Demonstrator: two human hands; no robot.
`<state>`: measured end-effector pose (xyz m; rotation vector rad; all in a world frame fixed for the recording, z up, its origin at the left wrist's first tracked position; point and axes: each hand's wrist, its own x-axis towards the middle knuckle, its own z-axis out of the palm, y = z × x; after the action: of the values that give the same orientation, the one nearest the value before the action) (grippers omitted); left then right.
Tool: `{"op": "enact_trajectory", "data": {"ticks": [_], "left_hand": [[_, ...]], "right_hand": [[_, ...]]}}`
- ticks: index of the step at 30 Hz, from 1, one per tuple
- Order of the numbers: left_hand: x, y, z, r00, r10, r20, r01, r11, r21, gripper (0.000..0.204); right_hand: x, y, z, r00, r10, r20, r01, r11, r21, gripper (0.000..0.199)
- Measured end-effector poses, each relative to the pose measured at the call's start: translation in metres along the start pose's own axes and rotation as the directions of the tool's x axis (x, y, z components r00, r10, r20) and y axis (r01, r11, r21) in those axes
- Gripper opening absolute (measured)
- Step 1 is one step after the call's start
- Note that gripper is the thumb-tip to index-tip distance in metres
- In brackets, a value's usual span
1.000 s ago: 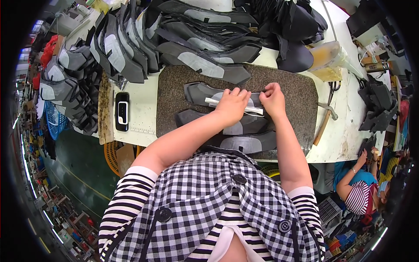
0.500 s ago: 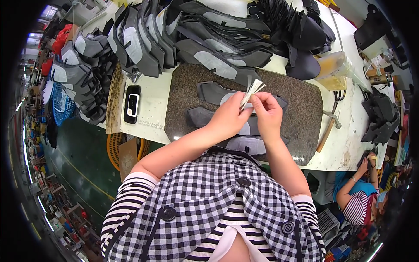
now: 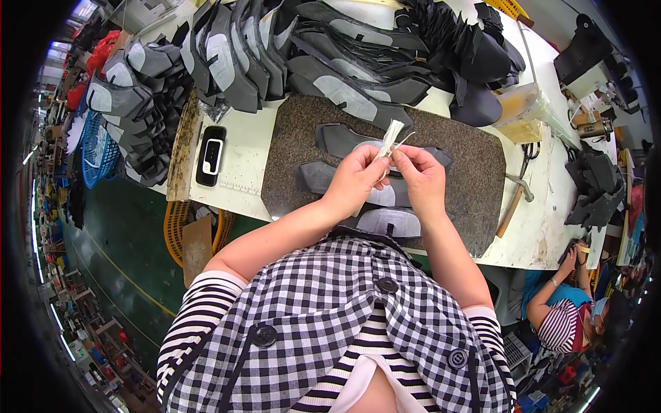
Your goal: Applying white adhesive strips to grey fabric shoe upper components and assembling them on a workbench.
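A bundle of thin white strips (image 3: pixel 391 133) stands upright between my hands, over a speckled brown board (image 3: pixel 475 182). My left hand (image 3: pixel 352 180) is closed around its lower part. Thumb and fingers of my right hand (image 3: pixel 423 176) pinch at the bundle's right side, where a single strip bends away from the rest. Under my hands lie several dark grey curved shoe-upper-like pieces with light grey patches; the nearest piece (image 3: pixel 391 223) is by the board's front edge, and the farthest piece (image 3: pixel 334 139) is partly covered by my hands.
Stacked grey pieces (image 3: pixel 227 58) and black pieces (image 3: pixel 475 65) fill the back of the white table. A black-and-white device (image 3: pixel 211 157) lies left of the board. On the right are a hammer (image 3: pixel 513 206), scissors (image 3: pixel 529 158) and a clear container (image 3: pixel 520 110). Another person (image 3: pixel 561 313) works at far right.
The strips, fanned out before, are now gathered closer together, with one strip bent off to the right. My hands have shifted slightly and the view has moved a little.
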<state>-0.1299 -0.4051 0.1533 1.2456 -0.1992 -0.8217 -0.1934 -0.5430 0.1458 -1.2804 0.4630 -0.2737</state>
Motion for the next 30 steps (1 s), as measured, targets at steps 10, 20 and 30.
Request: {"op": "enact_trajectory", "data": {"ticks": [10,20,30], "left_hand": [[-0.004,-0.004,-0.006,0.999,0.047,-0.012,-0.047,0.998,0.045,0.018],[-0.002,0.007,-0.015,0.999,-0.012,0.05,-0.009,0.913,0.409,0.018],[-0.009,0.012,-0.021,0.952,0.16,-0.259,-0.118,0.978,0.169,0.023]], "right_hand": [[-0.008,-0.005,-0.001,0.996,-0.053,0.073,0.063,0.988,-0.139,0.014],[-0.012,-0.004,-0.006,0.994,0.025,0.103,-0.006,0.985,-0.174,0.012],[-0.02,0.001,-0.008,0.997,-0.081,-0.008,0.076,0.962,-0.262,0.012]]}}
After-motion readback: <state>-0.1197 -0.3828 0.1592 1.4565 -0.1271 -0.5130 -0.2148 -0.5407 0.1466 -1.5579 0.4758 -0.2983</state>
